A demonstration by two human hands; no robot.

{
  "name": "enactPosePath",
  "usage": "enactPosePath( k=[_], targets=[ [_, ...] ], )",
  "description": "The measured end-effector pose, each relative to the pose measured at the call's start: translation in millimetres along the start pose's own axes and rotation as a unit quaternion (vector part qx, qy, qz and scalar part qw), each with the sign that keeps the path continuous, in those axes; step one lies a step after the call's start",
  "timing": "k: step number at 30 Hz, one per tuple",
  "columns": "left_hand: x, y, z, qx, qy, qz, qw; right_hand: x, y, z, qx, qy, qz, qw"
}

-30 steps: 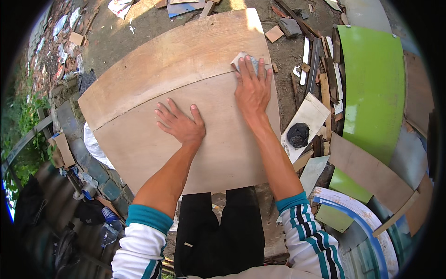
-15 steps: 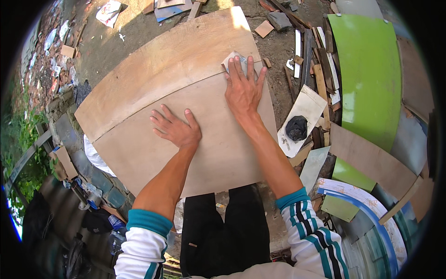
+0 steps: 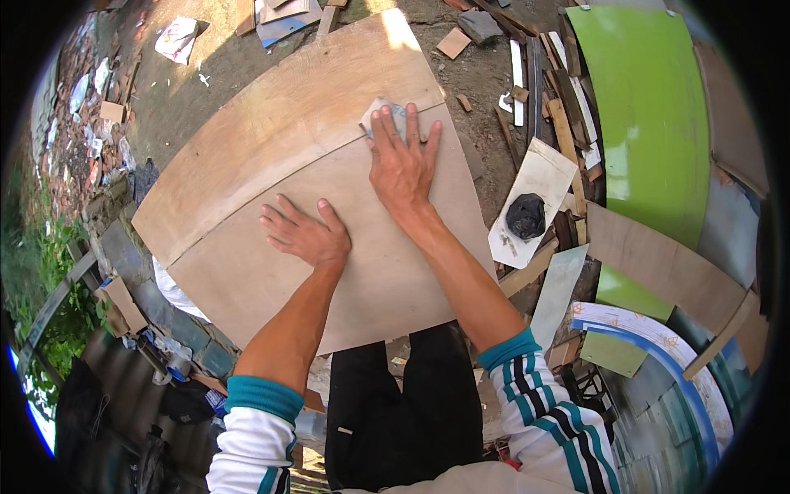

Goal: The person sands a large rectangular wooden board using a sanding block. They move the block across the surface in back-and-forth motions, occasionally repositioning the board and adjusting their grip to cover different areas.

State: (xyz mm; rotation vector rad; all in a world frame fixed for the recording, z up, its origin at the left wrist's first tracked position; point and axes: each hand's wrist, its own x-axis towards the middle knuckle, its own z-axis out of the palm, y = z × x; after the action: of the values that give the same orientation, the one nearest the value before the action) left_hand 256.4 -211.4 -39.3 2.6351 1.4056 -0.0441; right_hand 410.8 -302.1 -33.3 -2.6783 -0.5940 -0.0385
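Lying open on a broad, pale-brown plywood panel (image 3: 387, 272), the bare left hand (image 3: 309, 236) rests palm down, fingers spread, with nothing in its grasp. Farther up and to the right, the bare right hand (image 3: 403, 169) is open too, its straight fingers laid over a small, pale, folded sheet with bluish-grey marks (image 3: 372, 119). That sheet sits on the panel where its upper and lower sections meet, near the right edge. The panel spreads out before the person, its near edge overlapping the black trousers (image 3: 403, 428). Off to the right I see an off-white, oblong board (image 3: 543, 169) bearing a crumpled black plastic bundle (image 3: 527, 216), and, past some wood scraps (image 3: 568, 148), a long, glossy, lime-green sheet (image 3: 646, 107).
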Motion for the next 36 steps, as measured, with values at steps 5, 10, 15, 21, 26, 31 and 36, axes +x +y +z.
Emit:
enactPosePath(
  k=[5,10,15,21,26,31,36],
  targets=[
    [0.2,-2.1,-3.3,0.003,-0.001,-0.004,1.0,23.6,70.8,-24.0,-0.035,0.049,0.096,0.994],
    [2.2,2.0,-3.8,-0.011,-0.011,-0.007,1.0,-2.3,128.0,-77.1,0.163,-0.039,0.335,0.927],
    [-1.3,-6.8,5.0,0.016,0.026,0.0,1.0,-74.6,98.5,-82.8,0.283,-0.107,0.249,0.92],
    [1.2,-5.1,5.3,0.009,0.024,-0.009,1.0,-127.5,102.6,-73.9,0.172,-0.054,0.155,0.971],
    [-0.1,4.0,3.9,0.002,0.019,-0.007,1.0,-143.5,107.2,-85.4,0.074,-0.035,0.109,0.991],
    [13.8,4.8,-3.2,-0.027,-0.006,0.141,0.99,-149.9,104.9,-80.6,0.098,-0.016,0.098,0.99],
    [16.4,75.7,3.2,-0.049,0.003,0.243,0.969,-150.8,103.1,-99.9,0.315,-0.043,0.383,0.868]
  ],
)
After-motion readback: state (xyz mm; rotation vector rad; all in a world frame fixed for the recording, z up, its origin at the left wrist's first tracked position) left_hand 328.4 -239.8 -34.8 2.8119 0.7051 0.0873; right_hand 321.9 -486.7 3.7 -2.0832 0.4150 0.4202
